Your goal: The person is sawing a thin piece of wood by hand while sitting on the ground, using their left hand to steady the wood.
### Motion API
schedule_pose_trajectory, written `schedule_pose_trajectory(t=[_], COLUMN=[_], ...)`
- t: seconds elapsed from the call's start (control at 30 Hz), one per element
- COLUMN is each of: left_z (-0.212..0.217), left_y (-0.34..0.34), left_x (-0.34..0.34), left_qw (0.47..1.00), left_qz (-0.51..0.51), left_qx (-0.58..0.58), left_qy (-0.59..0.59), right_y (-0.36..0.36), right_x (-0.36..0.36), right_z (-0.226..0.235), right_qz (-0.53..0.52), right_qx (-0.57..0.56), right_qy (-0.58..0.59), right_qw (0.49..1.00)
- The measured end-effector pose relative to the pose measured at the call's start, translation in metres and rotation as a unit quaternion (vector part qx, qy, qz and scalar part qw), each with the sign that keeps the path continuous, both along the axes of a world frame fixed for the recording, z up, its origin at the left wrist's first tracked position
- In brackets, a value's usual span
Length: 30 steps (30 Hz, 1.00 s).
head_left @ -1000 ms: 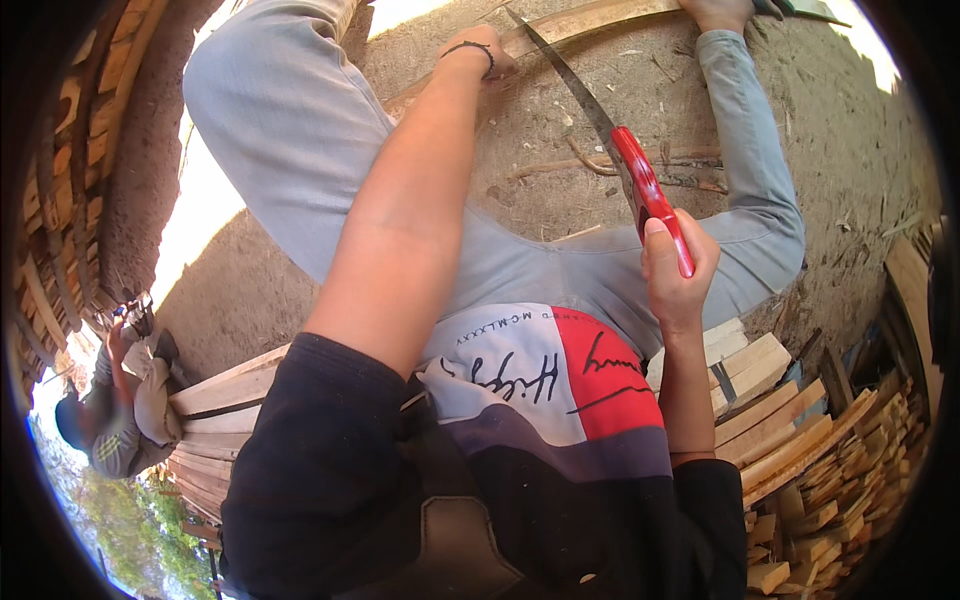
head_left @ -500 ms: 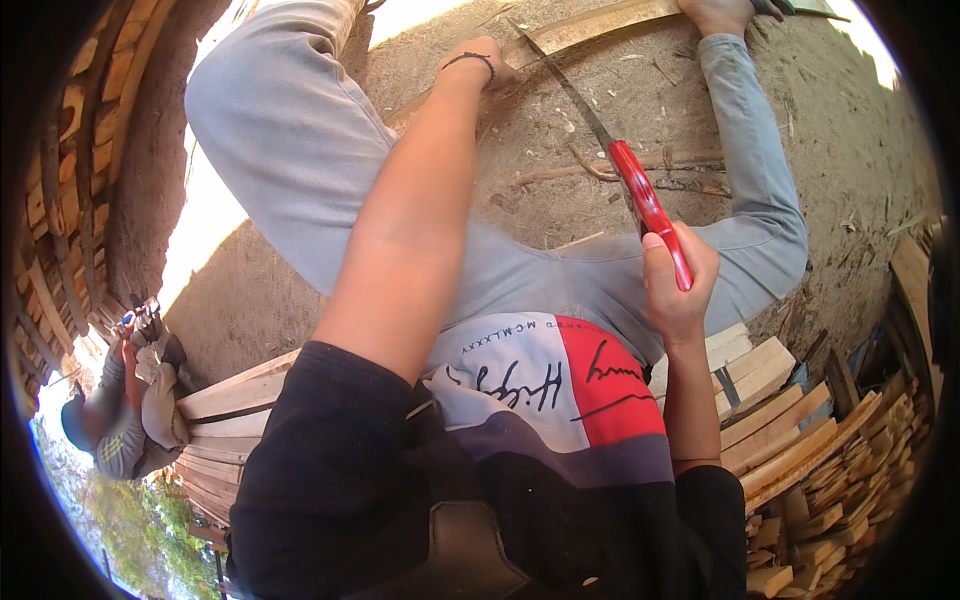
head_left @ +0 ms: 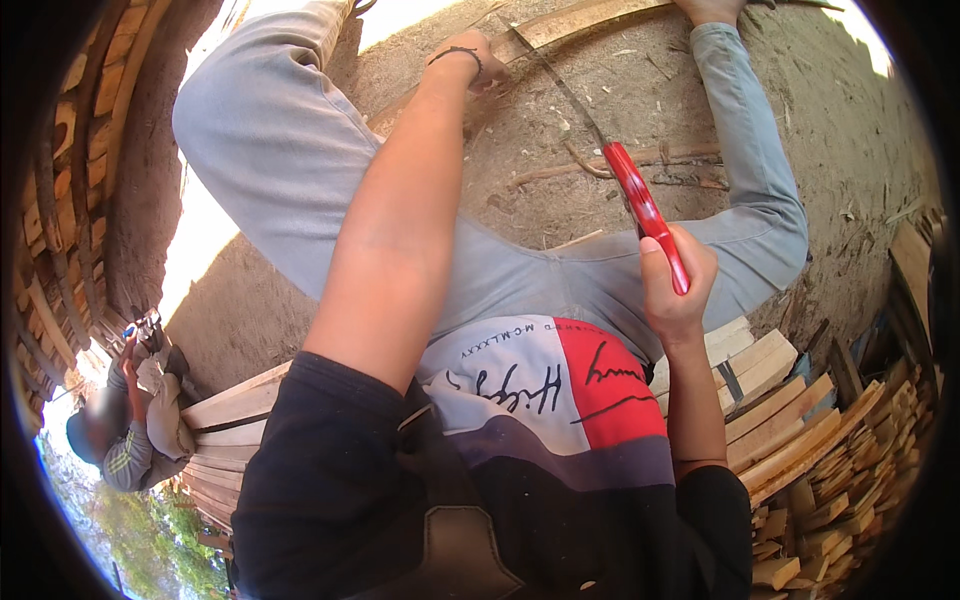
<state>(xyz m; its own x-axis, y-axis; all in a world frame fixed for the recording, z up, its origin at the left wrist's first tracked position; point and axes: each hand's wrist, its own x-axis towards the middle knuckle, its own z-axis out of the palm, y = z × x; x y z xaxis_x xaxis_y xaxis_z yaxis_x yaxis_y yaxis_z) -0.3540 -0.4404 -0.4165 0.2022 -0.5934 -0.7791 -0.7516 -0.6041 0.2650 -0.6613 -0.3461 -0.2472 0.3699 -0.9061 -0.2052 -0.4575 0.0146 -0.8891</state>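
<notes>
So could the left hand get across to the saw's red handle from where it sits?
Probably yes. The left hand rests on the long wooden strip, apart from the red-handled saw, with only bare dirt ground between. The right hand already covers the handle's lower end, leaving just the upper part free.

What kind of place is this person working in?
Probably an outdoor woodworking yard: bare dirt ground, stacked cut wood slats, and a red-handled saw in the right hand cutting a long plank.

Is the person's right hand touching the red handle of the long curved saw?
Touching. The head view shows the right hand wrapped around the lower end of the saw's red handle, fingers closed on it with no gap.
</notes>
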Motion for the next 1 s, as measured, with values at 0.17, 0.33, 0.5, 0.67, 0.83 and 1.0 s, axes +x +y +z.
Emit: schedule_pose_trajectory(t=[0.17, 0.33, 0.5, 0.67, 0.83, 1.0], left_z=[0.002, -0.01, -0.024, -0.026, -0.037, -0.023], left_y=[-0.014, -0.006, 0.002, 0.004, 0.008, 0.006], left_x=[-0.006, -0.004, 0.001, -0.011, -0.012, -0.029], left_qw=[1.0, 1.0, 0.995, 0.981, 0.974, 0.955], left_qz=[-0.017, -0.018, -0.05, -0.075, -0.046, -0.055], left_qx=[-0.016, -0.008, -0.049, -0.134, -0.174, -0.217], left_qy=[-0.009, -0.011, -0.075, -0.114, -0.137, -0.197], right_y=[-0.055, -0.03, 0.022, 0.044, 0.04, 0.034], right_x=[0.064, 0.049, 0.009, 0.007, 0.017, 0.019], right_z=[-0.055, -0.034, 0.013, 0.063, 0.075, 0.079], right_qz=[-0.022, -0.018, -0.066, -0.128, -0.151, -0.176], right_qx=[-0.014, 0.006, 0.058, -0.033, -0.045, -0.027], right_qy=[-0.009, 0.001, -0.038, -0.147, -0.155, -0.163], right_qw=[1.0, 1.0, 0.995, 0.98, 0.975, 0.97])
